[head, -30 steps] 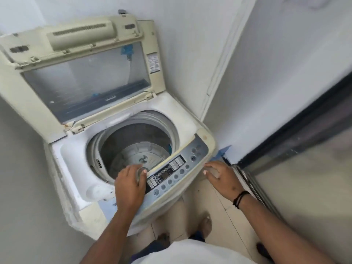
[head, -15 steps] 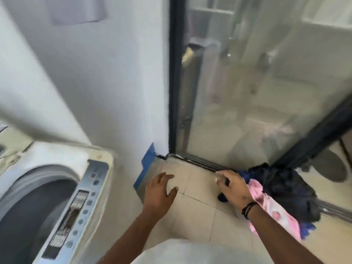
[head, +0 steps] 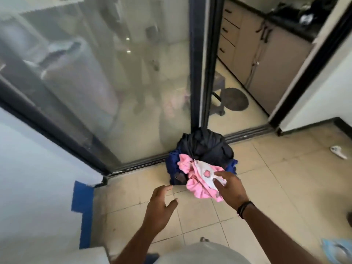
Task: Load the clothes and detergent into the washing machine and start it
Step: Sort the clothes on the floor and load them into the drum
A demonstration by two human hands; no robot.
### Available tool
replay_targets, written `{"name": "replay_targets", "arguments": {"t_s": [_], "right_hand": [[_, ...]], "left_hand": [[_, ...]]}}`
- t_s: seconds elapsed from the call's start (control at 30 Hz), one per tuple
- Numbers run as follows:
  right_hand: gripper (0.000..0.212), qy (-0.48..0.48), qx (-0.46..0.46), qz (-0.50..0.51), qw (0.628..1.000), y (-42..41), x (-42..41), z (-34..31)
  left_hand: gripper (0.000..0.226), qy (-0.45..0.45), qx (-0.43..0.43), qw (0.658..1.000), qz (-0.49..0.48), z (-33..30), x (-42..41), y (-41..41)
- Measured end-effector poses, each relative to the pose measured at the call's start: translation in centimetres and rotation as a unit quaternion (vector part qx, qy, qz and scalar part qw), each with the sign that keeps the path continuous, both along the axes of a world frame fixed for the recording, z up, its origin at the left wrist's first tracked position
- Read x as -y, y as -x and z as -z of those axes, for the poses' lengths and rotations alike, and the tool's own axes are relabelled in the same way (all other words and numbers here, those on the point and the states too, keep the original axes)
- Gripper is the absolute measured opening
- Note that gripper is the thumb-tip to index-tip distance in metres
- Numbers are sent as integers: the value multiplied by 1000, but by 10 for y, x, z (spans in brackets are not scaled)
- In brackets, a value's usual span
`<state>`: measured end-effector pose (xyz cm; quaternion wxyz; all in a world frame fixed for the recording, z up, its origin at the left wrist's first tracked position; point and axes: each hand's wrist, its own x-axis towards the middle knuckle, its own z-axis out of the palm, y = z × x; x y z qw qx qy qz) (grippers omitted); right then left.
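Observation:
A heap of clothes (head: pixel 204 147) lies on the tiled floor against the sliding door track: dark and blue garments with a pink and white garment (head: pixel 196 178) on the near side. My right hand (head: pixel 229 188) hovers over the pink garment's near edge, fingers spread and touching or just above it. My left hand (head: pixel 160 208) is open, palm down, a little left of and nearer than the heap, holding nothing. The washing machine is out of view.
A frosted glass sliding door (head: pixel 106 82) with a black frame (head: pixel 198 63) stands behind the heap. The gap to its right shows a kitchen with cabinets (head: pixel 253 54) and a stool (head: pixel 234 99). A white wall with blue tape (head: pixel 83 204) is on the left.
The view swung right from the washing machine to the clothes heap on the floor. Both hands left the machine and reached toward the heap, the right one arriving over the pink garment.

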<state>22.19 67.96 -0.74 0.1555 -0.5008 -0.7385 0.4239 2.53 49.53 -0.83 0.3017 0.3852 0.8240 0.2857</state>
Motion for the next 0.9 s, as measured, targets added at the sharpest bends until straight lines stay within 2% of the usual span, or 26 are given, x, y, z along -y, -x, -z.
{"name": "replay_targets", "arguments": {"t_s": [0.27, 0.4, 0.6, 0.77, 0.9], "right_hand": [[27, 60, 21, 57, 996, -16, -47, 17], [28, 60, 48, 33, 997, -6, -78, 21], [32, 39, 148, -11, 988, 6, -135, 26], [35, 66, 145, -13, 987, 34, -182, 50], [35, 112, 104, 20, 988, 60, -209, 95]], "left_hand": [[43, 6, 77, 997, 12, 13, -72, -12], [34, 23, 114, 993, 14, 33, -119, 9], [20, 52, 148, 988, 6, 59, -201, 38], [41, 130, 138, 978, 87, 95, -260, 47], [44, 186, 118, 970, 108, 129, -294, 47]]}}
